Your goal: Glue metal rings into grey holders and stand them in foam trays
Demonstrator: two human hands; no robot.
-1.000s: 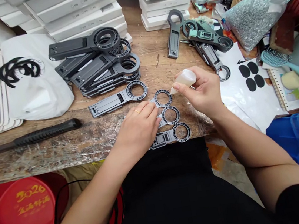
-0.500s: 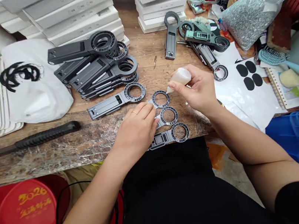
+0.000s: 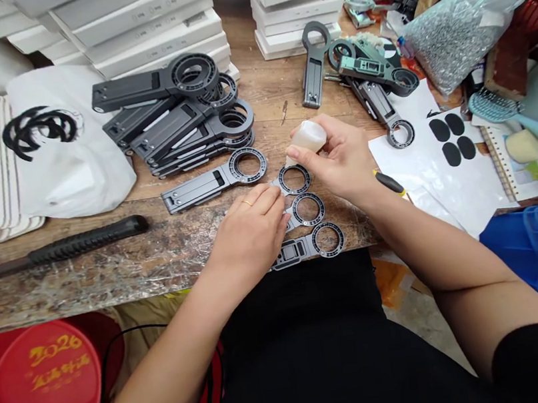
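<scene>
Left hand [image 3: 248,231] lying palm down on bench edge, fingers together, tips pressing on grey ring brackets [image 3: 306,209], pinning them. Top ring [image 3: 294,179] sitting just beyond left fingertips, directly under nozzle. Right hand [image 3: 338,161] hovering above, wrist cocked, fingers clamped round small squeeze bottle [image 3: 307,136], tip tilting down-left. Risk, judging by closeness: squeezing too hard flooding ring, or drip landing on left fingertips; brackets sliding if pinning loosens.
</scene>
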